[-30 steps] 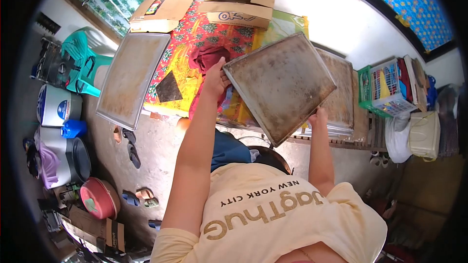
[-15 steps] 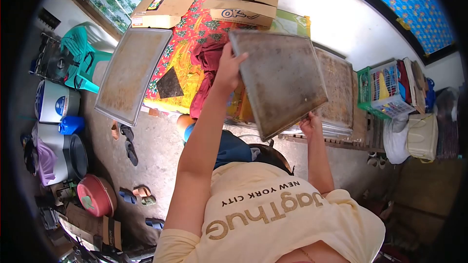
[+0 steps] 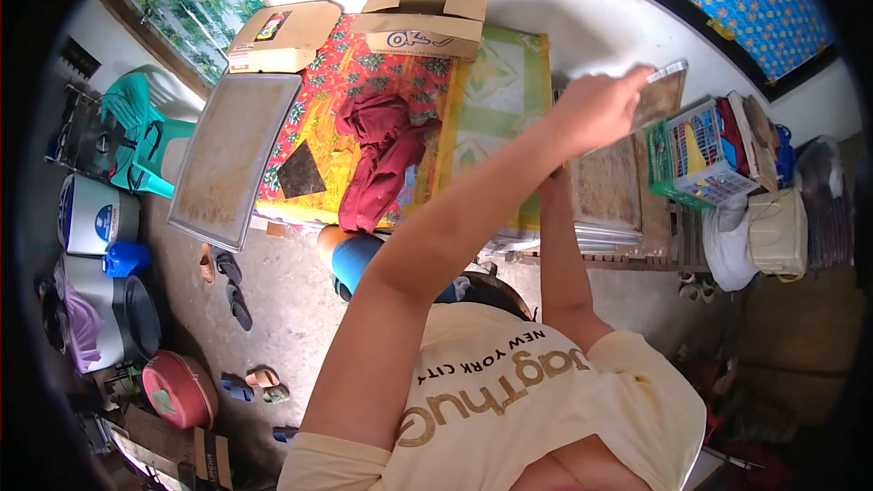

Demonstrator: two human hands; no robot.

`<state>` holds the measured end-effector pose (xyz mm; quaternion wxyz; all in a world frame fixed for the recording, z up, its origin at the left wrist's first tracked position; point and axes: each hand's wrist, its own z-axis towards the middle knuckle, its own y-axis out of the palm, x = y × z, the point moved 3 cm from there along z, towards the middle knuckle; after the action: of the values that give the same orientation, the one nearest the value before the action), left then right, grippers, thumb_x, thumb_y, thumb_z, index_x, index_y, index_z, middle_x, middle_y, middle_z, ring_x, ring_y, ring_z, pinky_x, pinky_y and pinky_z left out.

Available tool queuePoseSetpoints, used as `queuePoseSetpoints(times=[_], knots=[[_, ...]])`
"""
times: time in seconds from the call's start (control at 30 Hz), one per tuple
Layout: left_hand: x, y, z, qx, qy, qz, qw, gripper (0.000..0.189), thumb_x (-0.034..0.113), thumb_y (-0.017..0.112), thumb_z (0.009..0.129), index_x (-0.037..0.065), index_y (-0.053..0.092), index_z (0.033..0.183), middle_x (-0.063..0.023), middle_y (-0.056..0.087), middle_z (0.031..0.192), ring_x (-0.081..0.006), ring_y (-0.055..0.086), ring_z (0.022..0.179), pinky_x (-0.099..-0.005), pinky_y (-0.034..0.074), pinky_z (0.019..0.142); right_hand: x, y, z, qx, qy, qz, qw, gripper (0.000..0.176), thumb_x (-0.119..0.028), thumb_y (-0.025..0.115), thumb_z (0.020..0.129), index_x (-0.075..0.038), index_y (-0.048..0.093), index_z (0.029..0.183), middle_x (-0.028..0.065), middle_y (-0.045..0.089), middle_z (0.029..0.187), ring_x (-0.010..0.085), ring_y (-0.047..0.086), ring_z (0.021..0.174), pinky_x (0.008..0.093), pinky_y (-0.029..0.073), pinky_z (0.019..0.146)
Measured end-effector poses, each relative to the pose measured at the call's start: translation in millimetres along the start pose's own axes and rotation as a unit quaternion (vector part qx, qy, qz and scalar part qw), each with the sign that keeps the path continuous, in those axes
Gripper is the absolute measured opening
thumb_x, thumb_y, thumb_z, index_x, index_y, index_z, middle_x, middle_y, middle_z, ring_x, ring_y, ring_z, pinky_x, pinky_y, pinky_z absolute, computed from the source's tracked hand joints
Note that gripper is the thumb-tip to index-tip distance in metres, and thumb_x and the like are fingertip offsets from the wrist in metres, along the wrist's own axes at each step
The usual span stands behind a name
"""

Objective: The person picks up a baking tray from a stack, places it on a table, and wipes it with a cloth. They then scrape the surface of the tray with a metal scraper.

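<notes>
My left hand [image 3: 602,111] reaches across to the right, its fingers closed on the edge of a worn metal baking tray [image 3: 662,102] that is tipped steeply. My right hand [image 3: 551,178] is mostly hidden behind the left forearm, so its fingers do not show. Below both hands lies a stack of similar trays [image 3: 607,189], the top one with a brown, stained surface. Another baking tray [image 3: 235,155] rests at the table's left side. Crumpled maroon cloth [image 3: 377,156] and a dark square piece [image 3: 301,171] lie between, on the patterned table covering.
An open cardboard box [image 3: 418,27] and a flattened-looking carton [image 3: 284,35] stand at the back. A green-and-white panel [image 3: 496,91] adjoins the tray stack. Crates [image 3: 696,159] stand at the right, a teal chair [image 3: 136,132] at the left. Slippers [image 3: 238,307] lie on the floor.
The tray has moved right and turned from broad face toward me to a steep tilt over the stack. My left arm now crosses over the right; the green-and-white panel is uncovered.
</notes>
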<state>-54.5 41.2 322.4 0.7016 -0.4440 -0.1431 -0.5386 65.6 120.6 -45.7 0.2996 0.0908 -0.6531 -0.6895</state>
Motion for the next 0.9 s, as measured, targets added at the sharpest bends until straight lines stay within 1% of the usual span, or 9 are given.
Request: queuePoseSetpoints(times=[0.1, 0.3, 0.43, 0.53, 0.57, 0.67, 0.77, 0.8, 0.9], knots=[[12.7, 12.8, -9.1, -0.025, 0.044, -0.002, 0.999, 0.031, 0.015, 0.055, 0.094, 0.014, 0.055, 0.125, -0.0145, 0.069, 0.077, -0.0373, 0.066, 0.069, -0.0497, 0.051, 0.062, 15.7, 12.7, 2.0, 0.107, -0.122, -0.047, 0.986, 0.037, -0.02, 0.041, 0.103, -0.002, 0.052, 0.134, 0.0152, 0.055, 0.137, 0.0303, 0.055, 0.124, 0.0456, 0.048, 0.105], [24.5, 7.7, -13.2, 0.025, 0.066, -0.015, 0.997, 0.031, 0.015, 0.056, 0.094, 0.014, 0.056, 0.125, -0.0159, 0.068, 0.077, -0.0376, 0.067, 0.072, -0.0476, 0.052, 0.063, 32.4, 28.0, -1.9, 0.202, -0.19, -0.072, 0.958, 0.037, -0.02, 0.042, 0.103, -0.002, 0.052, 0.134, 0.0152, 0.055, 0.138, 0.0304, 0.055, 0.124, 0.0456, 0.048, 0.105], [-5.8, -15.0, -7.4, 0.062, -0.034, -0.032, 0.997, 0.032, 0.018, 0.059, 0.094, 0.014, 0.056, 0.126, -0.018, 0.068, 0.082, -0.0371, 0.067, 0.076, -0.043, 0.051, 0.067, 41.1, 29.1, -6.2, 0.241, -0.196, -0.059, 0.949, 0.038, -0.021, 0.042, 0.103, -0.003, 0.052, 0.134, 0.0152, 0.055, 0.138, 0.0305, 0.056, 0.123, 0.0455, 0.048, 0.105], [-30.1, -24.2, -23.1, 0.142, -0.054, -0.083, 0.985, 0.033, 0.018, 0.059, 0.094, 0.014, 0.056, 0.127, -0.0188, 0.067, 0.088, -0.0341, 0.067, 0.08, -0.0384, 0.051, 0.071, 49.4, 31.1, -17.3, 0.281, -0.214, -0.081, 0.932, 0.038, -0.021, 0.042, 0.103, -0.003, 0.052, 0.135, 0.0152, 0.054, 0.138, 0.0305, 0.056, 0.123, 0.0455, 0.049, 0.104], [-41.4, -27.3, -27.4, 0.134, -0.096, -0.065, 0.984, 0.037, 0.019, 0.062, 0.094, 0.012, 0.055, 0.129, -0.016, 0.067, 0.088, -0.0261, 0.067, 0.08, -0.0351, 0.05, 0.073, 49.6, 31.7, -18.8, 0.311, -0.22, -0.114, 0.918, 0.038, -0.022, 0.041, 0.103, -0.004, 0.052, 0.135, 0.016, 0.054, 0.138, 0.03, 0.054, 0.125, 0.0466, 0.047, 0.107], [-73.4, -65.2, -38.9, 0.207, -0.111, -0.075, 0.969, 0.031, 0.015, 0.059, 0.092, 0.005, 0.058, 0.121, -0.0195, 0.068, 0.095, -0.0362, 0.066, 0.086, -0.0421, 0.051, 0.076, 52.4, 16.9, -19.5, 0.341, -0.174, -0.057, 0.922, 0.037, -0.025, 0.04, 0.104, -0.007, 0.055, 0.133, 0.012, 0.056, 0.138, 0.0292, 0.052, 0.128, 0.0517, 0.043, 0.108], [-130.7, -103.4, -63.2, 0.251, -0.088, -0.196, 0.944, 0.031, 0.008, 0.058, 0.096, 0.002, 0.056, 0.126, -0.0044, 0.067, 0.103, -0.0126, 0.062, 0.09, -0.0308, 0.05, 0.081, 114.2, 70.6, -32.1, 0.282, -0.191, -0.182, 0.922, 0.041, -0.031, 0.045, 0.103, -0.008, 0.053, 0.136, 0.0085, 0.054, 0.14, 0.0284, 0.05, 0.13, 0.0512, 0.037, 0.112], [-136.5, -115.9, -79.1, 0.263, -0.139, -0.318, 0.9, 0.029, 0.003, 0.056, 0.096, 0.002, 0.056, 0.125, -0.0041, 0.065, 0.112, -0.0134, 0.061, 0.097, -0.0304, 0.05, 0.085, 112.5, 62.3, -35.9, 0.239, -0.16, -0.177, 0.941, 0.042, -0.033, 0.045, 0.103, -0.009, 0.052, 0.136, 0.0077, 0.054, 0.141, 0.0283, 0.05, 0.13, 0.0508, 0.037, 0.112], [-162.1, -139.8, -136.6, 0.347, -0.195, -0.417, 0.817, 0.029, 0.002, 0.056, 0.095, 0.004, 0.057, 0.124, -0.0054, 0.065, 0.112, -0.0161, 0.062, 0.098, -0.0327, 0.052, 0.086, 107.2, 37.1, -49.5, 0.156, -0.079, -0.177, 0.969, 0.045, -0.038, 0.046, 0.102, -0.011, 0.05, 0.138, 0.0061, 0.053, 0.143, 0.0277, 0.049, 0.131, 0.0498, 0.037, 0.112]])
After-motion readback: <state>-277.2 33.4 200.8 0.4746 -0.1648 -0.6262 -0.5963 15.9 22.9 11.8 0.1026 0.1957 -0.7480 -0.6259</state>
